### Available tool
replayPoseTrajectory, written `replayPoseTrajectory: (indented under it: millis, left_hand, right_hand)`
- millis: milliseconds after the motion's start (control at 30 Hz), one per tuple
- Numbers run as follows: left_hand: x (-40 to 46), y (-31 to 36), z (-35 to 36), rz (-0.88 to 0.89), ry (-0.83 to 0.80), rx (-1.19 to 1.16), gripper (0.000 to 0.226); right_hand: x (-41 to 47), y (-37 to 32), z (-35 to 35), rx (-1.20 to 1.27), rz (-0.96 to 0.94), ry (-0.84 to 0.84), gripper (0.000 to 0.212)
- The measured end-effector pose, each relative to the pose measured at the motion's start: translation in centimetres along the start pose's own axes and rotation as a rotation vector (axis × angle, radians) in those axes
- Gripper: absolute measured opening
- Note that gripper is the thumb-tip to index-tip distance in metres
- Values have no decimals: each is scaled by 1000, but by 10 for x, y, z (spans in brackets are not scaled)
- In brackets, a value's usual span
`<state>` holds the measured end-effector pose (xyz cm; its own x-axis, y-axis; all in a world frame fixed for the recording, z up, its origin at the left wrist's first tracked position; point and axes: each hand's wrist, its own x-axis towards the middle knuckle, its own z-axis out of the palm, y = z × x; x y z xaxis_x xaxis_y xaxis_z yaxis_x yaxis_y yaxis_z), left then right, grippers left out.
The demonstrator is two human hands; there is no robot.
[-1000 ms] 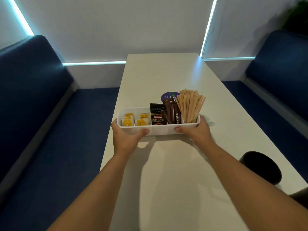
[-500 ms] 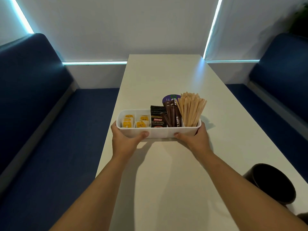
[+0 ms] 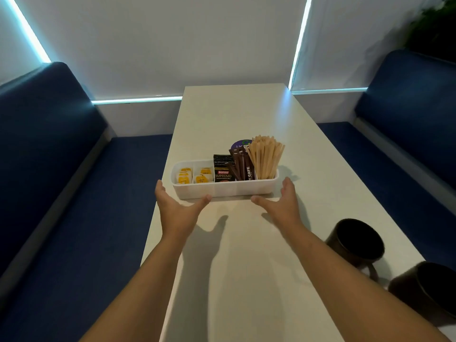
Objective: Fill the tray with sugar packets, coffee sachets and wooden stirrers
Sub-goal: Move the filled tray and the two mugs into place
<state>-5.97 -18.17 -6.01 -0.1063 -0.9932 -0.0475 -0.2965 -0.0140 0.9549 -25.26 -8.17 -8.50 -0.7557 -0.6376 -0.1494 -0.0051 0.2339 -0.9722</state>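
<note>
left hand (image 3: 178,210): fingers spread and relaxed, off the tray's left end, thumb tip just about at the front wall, gripping nothing
right hand (image 3: 283,203): same deal, splayed loose just off the right end, thumb near the front bottom edge, holding nothing
tray (image 3: 237,190): white, sitting flat on the desk (image 3: 246,255) between both hands, nearer the left edge
sugar packets (image 3: 183,179): yellow-marked, lying in the two left compartments
coffee sachets (image 3: 223,172): black SUPREMO one plus brown sticks, upright in the middle section
wooden stirrers (image 3: 264,157): fanned upright in the right-hand compartment
purple disc (image 3: 240,144): peeking out behind the sachets, can't tell what exactly
mugs (image 3: 355,244): two dark ones at the near right of the desk, well apart from the tray
step: looks like the wrap-up, all three compartments stocked, tray set down
next move: probably nothing but pulling the hands back without bumping those stirrers
vs half a second ago: both hands were clamped on the tray's front wall, now let go and opened; second mug now in shot
</note>
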Motion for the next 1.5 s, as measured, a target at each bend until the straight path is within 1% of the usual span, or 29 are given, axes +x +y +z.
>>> replayPoseTrajectory:
  millis: [67, 167, 333, 400, 467, 533, 667, 767, 867, 967, 1100, 1167, 1200, 1267, 1367, 1433, 1500]
  left_hand:
    - [-22, 16, -2, 46, 40, -1, 105]
    - [-54, 39, -3, 114, 60, -32, 83]
    - [-108, 67, 11, 181, -37, -52, 39]
    - [-136, 76, 24, 212, -83, -66, 25]
    - [-165, 79, 43, 224, -149, -69, 18]
    - [-195, 75, 65, 205, -228, -65, 19]
    - [-243, 62, 106, 92, -331, -16, 36]
    - [-268, 58, 131, -7, -355, 1, 46]
    - [-284, 59, 150, -48, -336, 31, 46]
    - [-288, 60, 161, -80, -290, 32, 41]
    - [-283, 59, 166, -61, -271, 100, 34]
    - [-280, 56, 168, -44, -285, 120, 35]
    - [-278, 54, 170, -39, -288, 114, 36]
    - [-275, 53, 171, -47, -293, 87, 35]
    - [-269, 54, 172, -53, -281, 26, 32]
    - [-262, 57, 172, -53, -265, -16, 31]
    - [-252, 62, 174, -42, -260, -38, 30]
  right_hand:
    - [-21, -9, -6, -15, -24, 12, 104]
    - [-56, -28, -20, -12, -94, -3, 85]
    - [-113, -61, -70, 5, -230, 18, 39]
    - [-132, -66, -95, -5, -287, 56, 27]
    - [-149, -66, -121, -19, -316, 104, 21]
    - [-164, -61, -149, -28, -329, 138, 18]
    - [-184, -37, -200, -111, -317, 269, 16]
    - [-192, -11, -228, -144, -275, 389, 22]
    - [-195, 12, -247, -179, -243, 447, 27]
    - [-199, 24, -254, -113, -164, 444, 28]
    - [-198, 31, -257, -54, -49, 448, 27]
    - [-196, 35, -258, -77, 48, 370, 27]
    - [-194, 38, -257, -97, 75, 318, 32]
    - [-190, 40, -253, -67, 93, 241, 39]
    - [-177, 34, -247, 30, 87, 207, 35]
    - [-163, 25, -243, 27, 80, 190, 33]
    - [-144, 17, -241, -25, 55, 169, 32]
